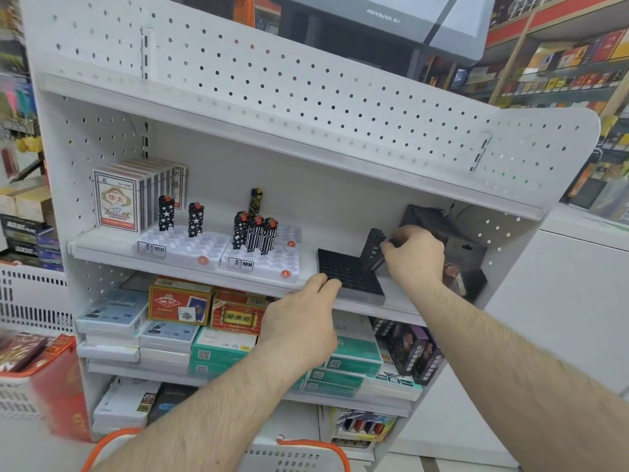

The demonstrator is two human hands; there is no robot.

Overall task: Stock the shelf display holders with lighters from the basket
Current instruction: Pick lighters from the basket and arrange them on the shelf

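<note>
On the middle shelf (190,265) stand two white display holders (185,245) (272,258), each with a few patterned black lighters (255,231) upright in their slots. To their right lies a flat black holder (347,272). My left hand (306,315) grips its front left corner. My right hand (413,255) pinches a second black holder (372,248) that stands tilted on edge against the flat one. A lighter with a red top (452,275) shows behind my right wrist. The white basket (289,456) with orange handles sits at the bottom edge; its contents are hidden.
A stack of playing-card boxes (117,199) stands at the shelf's left end. A dark box (442,233) sits at the right end behind my right hand. Lower shelves hold packed cartons (238,315). Another white basket with red packs (30,362) is at the left.
</note>
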